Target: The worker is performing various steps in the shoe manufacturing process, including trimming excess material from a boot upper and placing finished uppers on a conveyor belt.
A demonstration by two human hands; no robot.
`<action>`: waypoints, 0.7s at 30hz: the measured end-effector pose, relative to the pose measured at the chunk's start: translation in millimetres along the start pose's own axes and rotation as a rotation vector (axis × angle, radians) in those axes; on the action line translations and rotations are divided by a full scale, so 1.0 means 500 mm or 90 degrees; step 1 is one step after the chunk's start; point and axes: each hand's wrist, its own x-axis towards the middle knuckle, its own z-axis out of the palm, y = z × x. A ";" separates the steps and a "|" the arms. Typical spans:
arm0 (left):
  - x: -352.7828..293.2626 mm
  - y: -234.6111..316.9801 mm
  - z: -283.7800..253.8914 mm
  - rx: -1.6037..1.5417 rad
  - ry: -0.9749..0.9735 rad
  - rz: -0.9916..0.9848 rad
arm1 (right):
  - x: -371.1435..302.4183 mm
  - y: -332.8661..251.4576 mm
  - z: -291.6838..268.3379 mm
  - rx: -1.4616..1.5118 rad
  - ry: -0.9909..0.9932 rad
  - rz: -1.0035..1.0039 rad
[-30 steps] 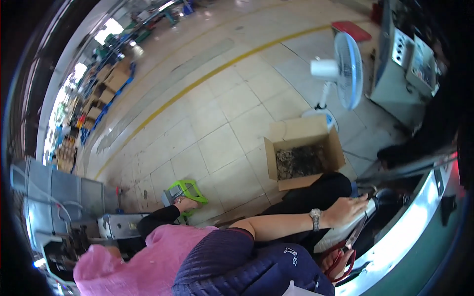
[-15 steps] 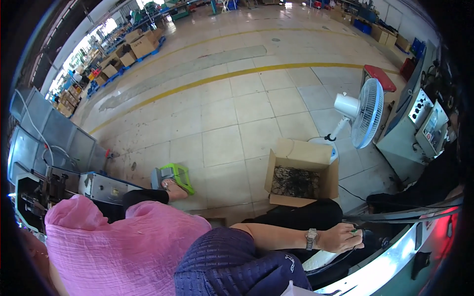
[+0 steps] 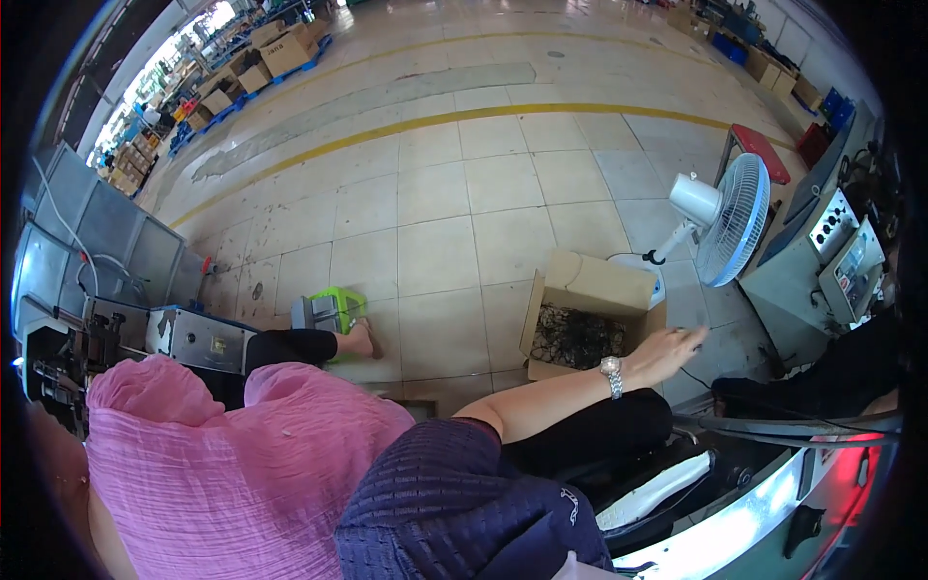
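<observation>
Right of the frame's centre, a cardboard box (image 3: 587, 319) stands on the tiled floor (image 3: 435, 193) with its flaps turned up. It is plain brown, roughly rectangular, and holds a dark tangle of small pieces whose kind cannot be made out. Its long side runs left to right across the picture, tilted slightly down toward the right, and its open mouth faces up. Over the box's right rim hangs the right hand (image 3: 665, 350), fingers stretched out flat and loosely spread, holding nothing, with a watch (image 3: 611, 375) on the wrist. The left hand is out of sight, so its state cannot be told. Just beyond the box, in the upper right, stands a white fan (image 3: 727, 215). A person in a pink top (image 3: 222, 464) sits at lower left.
</observation>
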 end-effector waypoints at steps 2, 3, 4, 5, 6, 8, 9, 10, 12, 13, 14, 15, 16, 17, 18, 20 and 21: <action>-0.016 -0.023 0.003 0.043 -0.112 -0.138 | 0.009 -0.003 0.007 0.017 -0.010 0.007; -0.027 -0.031 0.005 0.088 -0.224 -0.276 | 0.014 -0.005 0.010 0.025 -0.016 0.010; -0.036 -0.028 0.002 0.087 -0.223 -0.278 | 0.020 -0.006 0.013 0.034 -0.022 0.014; -0.049 -0.020 0.000 0.046 -0.226 -0.223 | 0.025 -0.008 0.016 0.042 -0.028 0.019; -0.059 -0.009 0.003 0.007 -0.227 -0.169 | 0.031 -0.010 0.018 0.050 -0.034 0.024; -0.074 0.048 -0.012 -0.113 -0.226 -0.143 | 0.038 -0.008 0.026 0.068 -0.051 0.037; -0.104 0.058 0.036 -0.117 -0.106 -0.065 | 0.041 -0.008 0.031 0.078 -0.060 0.044; -0.089 0.123 -0.010 -0.213 -0.171 -0.098 | 0.043 -0.003 0.032 0.094 -0.051 0.052; -0.107 0.195 -0.017 -0.369 -0.164 -0.058 | 0.048 -0.004 0.038 0.114 -0.069 0.064; -0.117 0.229 -0.024 -0.418 -0.177 -0.022 | 0.053 -0.003 0.041 0.123 -0.078 0.070; -0.126 0.262 -0.021 -0.509 -0.208 -0.001 | 0.057 -0.003 0.045 0.131 -0.088 0.076; -0.138 0.285 -0.015 -0.555 -0.274 -0.047 | 0.059 -0.008 0.046 0.139 -0.099 0.081; -0.137 0.309 -0.036 -0.615 -0.310 -0.075 | 0.064 -0.012 0.048 0.148 -0.108 0.086; -0.149 0.322 -0.033 -0.658 -0.310 -0.083 | 0.069 -0.015 0.050 0.156 -0.118 0.090; -0.161 0.333 -0.029 -0.701 -0.310 -0.089 | 0.071 -0.019 0.052 0.166 -0.128 0.095; -0.161 0.332 -0.035 -0.718 -0.349 -0.018 | 0.082 -0.019 0.067 0.189 -0.148 0.103; -0.166 0.333 -0.046 -0.701 -0.314 -0.038 | 0.085 -0.018 0.073 0.201 -0.156 0.109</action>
